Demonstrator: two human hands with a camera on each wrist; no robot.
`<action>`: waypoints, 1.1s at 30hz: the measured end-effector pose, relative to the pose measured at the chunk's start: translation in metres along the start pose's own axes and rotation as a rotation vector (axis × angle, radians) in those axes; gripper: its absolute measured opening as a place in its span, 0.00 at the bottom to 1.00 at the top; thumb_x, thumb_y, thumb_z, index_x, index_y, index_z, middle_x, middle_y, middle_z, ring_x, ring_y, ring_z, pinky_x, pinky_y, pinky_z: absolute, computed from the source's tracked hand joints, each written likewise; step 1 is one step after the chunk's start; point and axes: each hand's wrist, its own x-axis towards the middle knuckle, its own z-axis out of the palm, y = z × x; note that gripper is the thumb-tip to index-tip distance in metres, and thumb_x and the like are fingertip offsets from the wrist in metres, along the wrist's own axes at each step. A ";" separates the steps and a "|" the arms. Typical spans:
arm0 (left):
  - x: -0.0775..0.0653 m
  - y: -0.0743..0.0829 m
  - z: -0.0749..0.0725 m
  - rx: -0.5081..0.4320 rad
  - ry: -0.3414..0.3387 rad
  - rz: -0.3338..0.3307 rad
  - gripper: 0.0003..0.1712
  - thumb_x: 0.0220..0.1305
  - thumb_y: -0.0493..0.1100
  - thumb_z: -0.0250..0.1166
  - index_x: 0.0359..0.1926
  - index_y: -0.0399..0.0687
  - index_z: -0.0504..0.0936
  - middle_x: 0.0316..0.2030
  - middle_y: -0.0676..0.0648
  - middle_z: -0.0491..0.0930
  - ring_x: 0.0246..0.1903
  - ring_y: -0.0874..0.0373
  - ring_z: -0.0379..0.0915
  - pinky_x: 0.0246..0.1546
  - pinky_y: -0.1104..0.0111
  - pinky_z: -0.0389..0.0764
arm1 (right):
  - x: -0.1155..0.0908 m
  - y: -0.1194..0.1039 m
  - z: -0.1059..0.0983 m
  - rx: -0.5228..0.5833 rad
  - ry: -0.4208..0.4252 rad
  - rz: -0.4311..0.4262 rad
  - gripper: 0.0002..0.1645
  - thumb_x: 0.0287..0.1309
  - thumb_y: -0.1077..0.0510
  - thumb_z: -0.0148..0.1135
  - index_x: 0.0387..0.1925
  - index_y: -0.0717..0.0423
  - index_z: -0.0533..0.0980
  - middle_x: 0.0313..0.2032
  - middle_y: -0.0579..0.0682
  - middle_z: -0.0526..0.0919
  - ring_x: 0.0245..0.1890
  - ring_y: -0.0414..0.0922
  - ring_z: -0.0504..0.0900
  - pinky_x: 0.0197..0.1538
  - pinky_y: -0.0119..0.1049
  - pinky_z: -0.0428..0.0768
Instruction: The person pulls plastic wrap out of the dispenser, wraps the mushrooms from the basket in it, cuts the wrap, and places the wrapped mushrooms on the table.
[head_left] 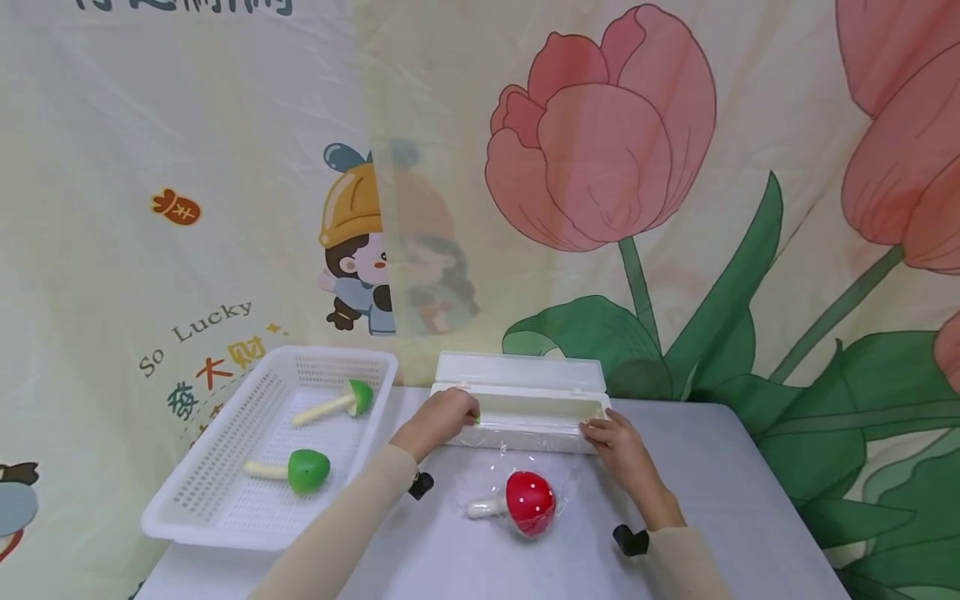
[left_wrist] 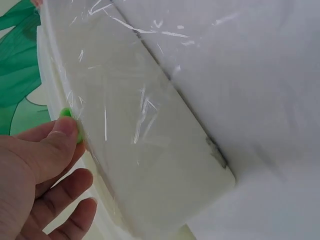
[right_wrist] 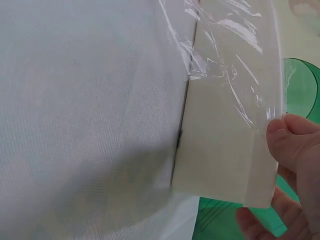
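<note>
A long white cling film dispenser box [head_left: 517, 439] stands at the back of the table, its lid [head_left: 517, 371] raised. Clear cling film [right_wrist: 227, 55] drapes over the front of the box and onto the table. My left hand [head_left: 442, 417] pinches a small green slider [left_wrist: 66, 113] at the box's front rim between thumb and finger. At the right end, my right hand [head_left: 618, 446] grips the rim of the box, its thumb right at the film's edge. A red toy mushroom [head_left: 531, 502] with white dots lies in front, film spread around it.
To the left, a white plastic basket [head_left: 210, 533] holds a green-capped toy mushroom [head_left: 308, 472] and another green-capped one [head_left: 360, 397] farther back. A printed cloth [head_left: 600, 167] with tulips hangs close behind the table [head_left: 705, 467].
</note>
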 end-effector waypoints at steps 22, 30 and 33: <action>-0.015 -0.019 -0.011 -0.060 0.018 -0.037 0.03 0.62 0.34 0.73 0.33 0.46 0.89 0.33 0.50 0.88 0.38 0.55 0.84 0.46 0.60 0.84 | 0.011 -0.015 -0.009 0.046 -0.124 0.052 0.16 0.61 0.67 0.67 0.51 0.62 0.84 0.52 0.62 0.87 0.67 0.72 0.70 0.67 0.68 0.69; -0.009 -0.005 -0.004 -0.075 0.005 0.007 0.03 0.63 0.34 0.70 0.37 0.43 0.90 0.35 0.49 0.88 0.40 0.54 0.84 0.45 0.61 0.84 | 0.015 -0.025 -0.002 -0.035 -0.118 0.022 0.22 0.60 0.60 0.72 0.55 0.62 0.82 0.54 0.62 0.86 0.67 0.72 0.71 0.64 0.73 0.68; -0.009 -0.003 -0.004 -0.072 0.010 -0.006 0.04 0.63 0.33 0.70 0.38 0.43 0.90 0.36 0.48 0.89 0.41 0.54 0.84 0.47 0.61 0.84 | 0.021 -0.026 0.001 -0.031 -0.124 0.000 0.21 0.62 0.61 0.71 0.55 0.63 0.82 0.54 0.62 0.85 0.64 0.69 0.76 0.63 0.69 0.72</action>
